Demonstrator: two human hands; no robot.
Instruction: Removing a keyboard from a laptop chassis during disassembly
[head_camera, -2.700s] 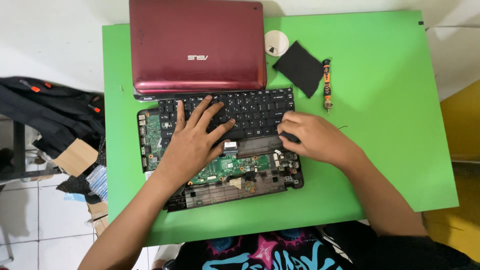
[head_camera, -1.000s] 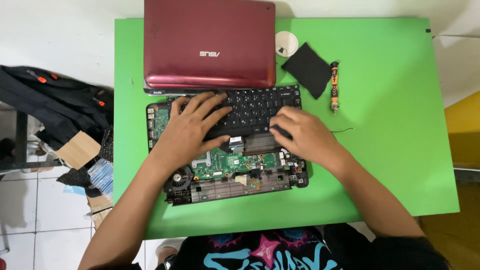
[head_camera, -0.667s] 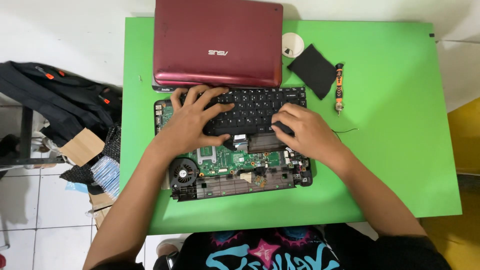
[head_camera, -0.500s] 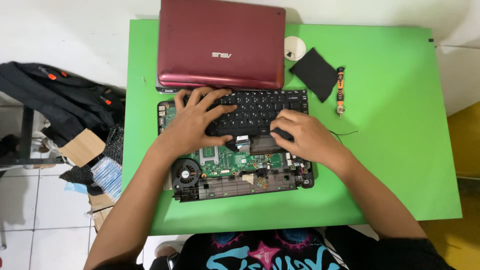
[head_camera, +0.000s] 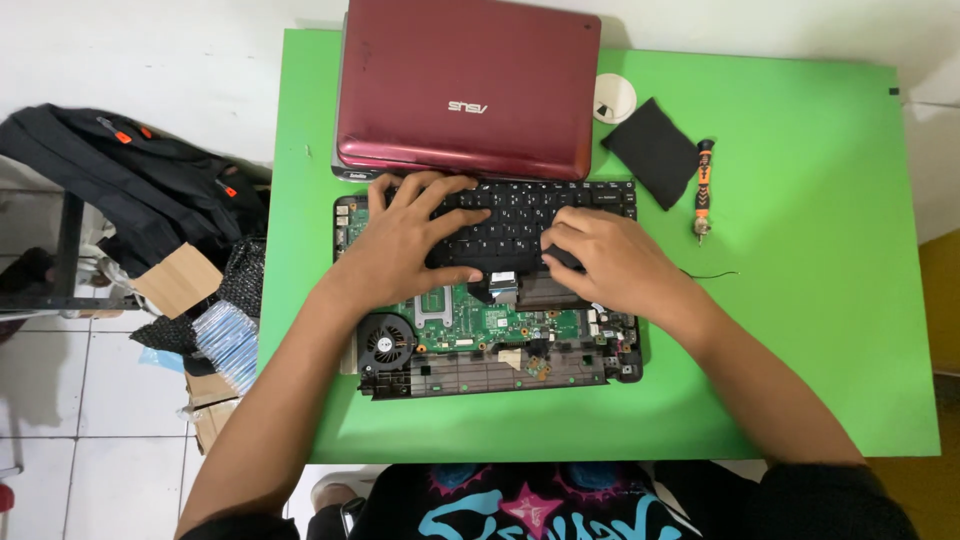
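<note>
An opened laptop base lies on the green table, its green circuit board and round fan bare. A black keyboard rests loosely over the base's far half. My left hand lies flat on the keyboard's left part, fingers spread. My right hand presses on the keyboard's near right edge, fingertips curled toward the middle where a flat ribbon cable shows. The dark red lid lies flat behind the keyboard.
A black cloth pad, a small white round dish and an orange-black screwdriver lie at the back right. A thin black wire trails right of the base. A black bag and cardboard sit on the floor left.
My view has shifted, so the laptop sits further right in the frame. My right hand has slid leftward along the keyboard's near edge; my left hand stays on the keys.
</note>
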